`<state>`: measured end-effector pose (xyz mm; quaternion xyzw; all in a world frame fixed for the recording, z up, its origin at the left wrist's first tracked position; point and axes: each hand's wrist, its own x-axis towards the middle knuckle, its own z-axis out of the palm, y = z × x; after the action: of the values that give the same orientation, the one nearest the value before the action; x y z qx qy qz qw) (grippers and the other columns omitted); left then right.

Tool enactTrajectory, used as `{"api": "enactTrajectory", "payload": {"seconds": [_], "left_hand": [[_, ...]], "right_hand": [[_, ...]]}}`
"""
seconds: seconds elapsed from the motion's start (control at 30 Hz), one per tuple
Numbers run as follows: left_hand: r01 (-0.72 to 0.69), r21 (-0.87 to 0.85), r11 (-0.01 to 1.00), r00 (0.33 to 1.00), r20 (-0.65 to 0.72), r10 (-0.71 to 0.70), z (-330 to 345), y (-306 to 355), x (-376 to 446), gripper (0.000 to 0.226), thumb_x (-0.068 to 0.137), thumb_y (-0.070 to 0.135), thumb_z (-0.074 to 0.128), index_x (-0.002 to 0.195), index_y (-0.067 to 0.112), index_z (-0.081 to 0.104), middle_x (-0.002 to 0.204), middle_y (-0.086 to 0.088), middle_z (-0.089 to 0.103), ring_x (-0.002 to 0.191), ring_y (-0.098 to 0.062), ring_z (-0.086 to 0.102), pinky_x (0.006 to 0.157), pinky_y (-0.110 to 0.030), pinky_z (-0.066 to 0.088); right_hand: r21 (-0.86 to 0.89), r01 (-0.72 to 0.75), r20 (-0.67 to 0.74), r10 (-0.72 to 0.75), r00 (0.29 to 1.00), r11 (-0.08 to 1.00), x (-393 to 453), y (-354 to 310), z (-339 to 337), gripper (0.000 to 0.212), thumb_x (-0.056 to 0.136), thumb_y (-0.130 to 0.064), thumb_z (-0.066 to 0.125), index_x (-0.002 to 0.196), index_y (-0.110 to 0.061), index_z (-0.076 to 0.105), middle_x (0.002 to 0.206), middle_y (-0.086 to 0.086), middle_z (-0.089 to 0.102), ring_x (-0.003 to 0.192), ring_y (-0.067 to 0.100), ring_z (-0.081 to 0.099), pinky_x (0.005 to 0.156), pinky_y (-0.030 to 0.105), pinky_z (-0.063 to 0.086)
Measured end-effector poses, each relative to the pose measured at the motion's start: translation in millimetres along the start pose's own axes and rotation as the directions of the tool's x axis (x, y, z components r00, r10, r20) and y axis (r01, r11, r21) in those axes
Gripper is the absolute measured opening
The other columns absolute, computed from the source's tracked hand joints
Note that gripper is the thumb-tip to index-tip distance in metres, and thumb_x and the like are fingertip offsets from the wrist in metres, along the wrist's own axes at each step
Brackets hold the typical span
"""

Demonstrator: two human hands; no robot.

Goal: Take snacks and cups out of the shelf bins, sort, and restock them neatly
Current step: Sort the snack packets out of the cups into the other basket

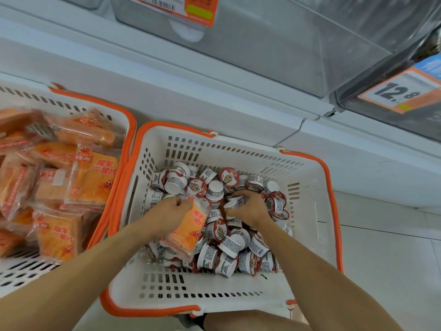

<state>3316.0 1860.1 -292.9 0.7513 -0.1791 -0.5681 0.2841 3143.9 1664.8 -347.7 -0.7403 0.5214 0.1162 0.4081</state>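
Observation:
A white basket with orange rim in front of me holds a heap of several small white cups with red lids. My left hand pinches the top of an orange snack packet that lies among the cups. My right hand reaches into the pile with its fingers curled round a small cup. A second white basket on the left is filled with several orange snack packets.
Clear plastic shelf bins hang above, one showing an orange price label reading 12.8. White shelf boards run behind the baskets. Pale floor tiles lie at the right. My knee shows below the basket.

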Motion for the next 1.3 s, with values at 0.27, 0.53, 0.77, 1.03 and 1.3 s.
{"api": "enactTrajectory", "payload": {"seconds": [0.27, 0.53, 0.77, 1.03, 1.3], "left_hand": [[-0.116, -0.082, 0.990, 0.988, -0.114, 0.106, -27.2, 28.0, -13.3, 0.029, 0.104, 0.047, 0.038, 0.094, 0.022, 0.050, 0.084, 0.001, 0.049, 0.066, -0.010, 0.043, 0.059, -0.025, 0.032], [-0.068, 0.007, 0.998, 0.986, -0.152, 0.068, -15.9, 20.4, -14.7, 0.038, 0.105, 0.045, 0.033, 0.099, 0.016, 0.058, 0.080, -0.010, 0.063, 0.067, -0.021, 0.057, 0.065, -0.030, 0.045], [0.004, 0.134, 0.991, 0.995, -0.099, 0.009, 4.3, 0.4, -3.5, 0.027, 0.106, 0.045, 0.032, 0.099, 0.023, 0.047, 0.077, 0.011, 0.044, 0.067, -0.003, 0.042, 0.058, -0.021, 0.030], [0.004, 0.136, 0.991, 0.993, -0.116, 0.012, 9.5, 1.7, 8.9, 0.028, 0.106, 0.045, 0.033, 0.105, 0.021, 0.048, 0.078, 0.012, 0.045, 0.069, -0.003, 0.044, 0.061, -0.021, 0.032], [-0.063, 0.001, 0.998, 0.981, -0.186, 0.062, 8.9, 0.9, 7.0, 0.039, 0.103, 0.053, 0.036, 0.114, 0.019, 0.051, 0.095, -0.002, 0.065, 0.084, -0.016, 0.061, 0.075, -0.031, 0.047]], "right_hand": [[0.192, 0.193, 0.371, -0.253, 0.894, 0.962, -67.7, -50.1, -14.6, 0.081, 0.066, -0.026, 0.094, 0.137, -0.034, 0.055, 0.133, -0.019, 0.057, 0.109, 0.008, 0.067, 0.088, 0.028, 0.057], [-0.087, 0.055, 0.089, -0.047, 0.995, 0.995, -25.6, -4.0, -24.8, 0.042, 0.090, -0.026, 0.074, 0.127, -0.009, 0.063, 0.121, 0.004, 0.068, 0.111, 0.020, 0.065, 0.104, 0.039, 0.050], [-0.368, 0.182, 0.283, -0.076, 0.956, 0.912, 12.2, -8.3, 4.5, 0.048, 0.094, -0.037, 0.064, 0.135, -0.012, 0.058, 0.119, 0.007, 0.067, 0.102, 0.025, 0.062, 0.087, 0.035, 0.050], [-0.260, 0.172, 0.269, -0.100, 0.958, 0.950, 18.8, 3.5, 15.5, 0.035, 0.093, -0.024, 0.069, 0.121, -0.004, 0.062, 0.084, -0.002, 0.063, 0.081, 0.020, 0.059, 0.075, 0.030, 0.046], [-0.178, 0.161, 0.216, -0.121, 0.969, 0.971, -17.4, -5.6, -26.6, 0.028, 0.093, -0.021, 0.070, 0.110, -0.017, 0.048, 0.096, -0.005, 0.059, 0.085, 0.016, 0.061, 0.062, 0.018, 0.040]]}}
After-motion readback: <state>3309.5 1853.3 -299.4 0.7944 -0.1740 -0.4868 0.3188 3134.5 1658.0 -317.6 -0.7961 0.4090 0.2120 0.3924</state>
